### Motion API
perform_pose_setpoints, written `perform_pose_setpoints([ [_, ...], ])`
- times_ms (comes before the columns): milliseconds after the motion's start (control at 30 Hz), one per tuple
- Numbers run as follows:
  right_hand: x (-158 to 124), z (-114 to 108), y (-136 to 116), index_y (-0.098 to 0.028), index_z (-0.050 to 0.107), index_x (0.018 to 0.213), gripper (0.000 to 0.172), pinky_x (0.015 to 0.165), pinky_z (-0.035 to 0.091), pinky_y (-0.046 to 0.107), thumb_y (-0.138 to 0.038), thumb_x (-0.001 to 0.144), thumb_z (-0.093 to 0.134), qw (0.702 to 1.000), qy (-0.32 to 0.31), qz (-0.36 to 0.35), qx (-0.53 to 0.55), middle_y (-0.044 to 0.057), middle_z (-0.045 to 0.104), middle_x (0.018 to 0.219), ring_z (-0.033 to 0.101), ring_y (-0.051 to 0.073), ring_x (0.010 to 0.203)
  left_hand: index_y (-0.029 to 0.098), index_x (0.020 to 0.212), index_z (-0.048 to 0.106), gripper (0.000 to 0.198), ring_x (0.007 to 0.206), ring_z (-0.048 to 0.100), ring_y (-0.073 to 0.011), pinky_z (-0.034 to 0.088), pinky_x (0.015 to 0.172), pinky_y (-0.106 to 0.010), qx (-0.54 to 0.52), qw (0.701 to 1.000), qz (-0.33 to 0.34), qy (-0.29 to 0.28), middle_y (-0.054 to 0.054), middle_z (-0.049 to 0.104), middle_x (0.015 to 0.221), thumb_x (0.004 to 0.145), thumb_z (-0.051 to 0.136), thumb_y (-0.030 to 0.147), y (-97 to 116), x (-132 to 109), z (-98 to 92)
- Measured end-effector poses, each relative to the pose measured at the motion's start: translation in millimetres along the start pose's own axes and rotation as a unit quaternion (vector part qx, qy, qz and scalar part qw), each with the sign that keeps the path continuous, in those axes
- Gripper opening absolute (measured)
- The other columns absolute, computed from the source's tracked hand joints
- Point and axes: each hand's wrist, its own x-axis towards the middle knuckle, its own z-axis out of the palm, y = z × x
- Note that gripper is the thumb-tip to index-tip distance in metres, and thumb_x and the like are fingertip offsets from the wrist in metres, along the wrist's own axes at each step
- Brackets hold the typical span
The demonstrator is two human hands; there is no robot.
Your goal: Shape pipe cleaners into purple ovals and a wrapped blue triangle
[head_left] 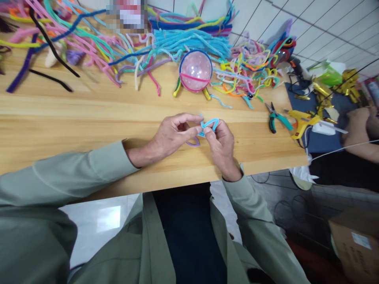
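Near the front of the wooden table [97,114], both hands meet at a light blue pipe cleaner [213,121] bent into a small angular shape. My right hand [220,144] pinches it between thumb and fingers. From the other side, my left hand [176,134] closes thumb and fingertips at its left end. A purple loop of pipe cleaner [194,142] shows just below the left fingertips; whether it joins the blue piece I cannot tell. Beyond the hands stands a clear round ball [196,71] ringed with blue and pink, on yellow-green feet.
Bundled blue pipe cleaners [192,43] lie at the back, with loose coloured ones [245,71] to their right and more at the left. Pliers [276,118] and a yellow glue gun [302,122] rest at right. Another person's arm [359,130] is at the far right.
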Motion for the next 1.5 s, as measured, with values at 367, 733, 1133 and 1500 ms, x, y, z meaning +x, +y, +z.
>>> perform_pose_setpoints([
  [367, 0, 2, -3, -0.027, 0.064, 0.092, 0.016, 0.076, 0.043, 0.034, -0.038, 0.103, 0.068, 1.000, 0.010, -0.020, -0.012, -0.005, 0.062, 0.084, 0.054, 0.015, 0.078, 0.020, 0.103, 0.089, 0.053, 0.083, 0.084, -0.0235, 0.071, 0.075, -0.033, 0.049, 0.998, 0.025, 0.010, -0.010, 0.088, 0.102, 0.084, 0.090, 0.069, 1, -3, 1.4],
  [733, 1, 5, -7, -0.028, 0.064, 0.097, 0.027, 0.081, 0.054, 0.035, -0.052, 0.099, 0.077, 0.999, 0.034, -0.002, 0.026, -0.003, 0.069, 0.089, 0.063, 0.017, 0.085, 0.017, 0.095, 0.086, 0.055, 0.080, 0.083, -0.0236, 0.068, 0.072, -0.032, 0.022, 0.999, -0.047, 0.014, -0.010, 0.087, 0.095, 0.077, 0.095, 0.068, 7, -1, 0.3],
  [1133, -4, 2, -5, -0.028, 0.063, 0.102, 0.035, 0.084, 0.060, 0.035, -0.052, 0.091, 0.087, 0.995, 0.065, 0.025, 0.075, -0.003, 0.070, 0.092, 0.068, 0.016, 0.087, 0.017, 0.092, 0.081, 0.036, 0.078, 0.076, -0.0185, 0.063, 0.070, -0.028, -0.003, 0.997, -0.042, 0.064, -0.005, 0.083, 0.091, 0.084, 0.091, 0.051, 4, 5, -1.4],
  [1500, 3, -3, -1, -0.026, 0.070, 0.085, 0.028, 0.080, 0.058, 0.035, -0.050, 0.098, 0.075, 0.993, 0.046, 0.072, 0.081, -0.002, 0.069, 0.080, 0.065, 0.017, 0.079, 0.017, 0.089, 0.079, 0.038, 0.079, 0.076, -0.0186, 0.061, 0.068, -0.027, -0.042, 0.996, -0.056, 0.048, -0.006, 0.082, 0.088, 0.080, 0.094, 0.051, 1, 7, 1.1],
])
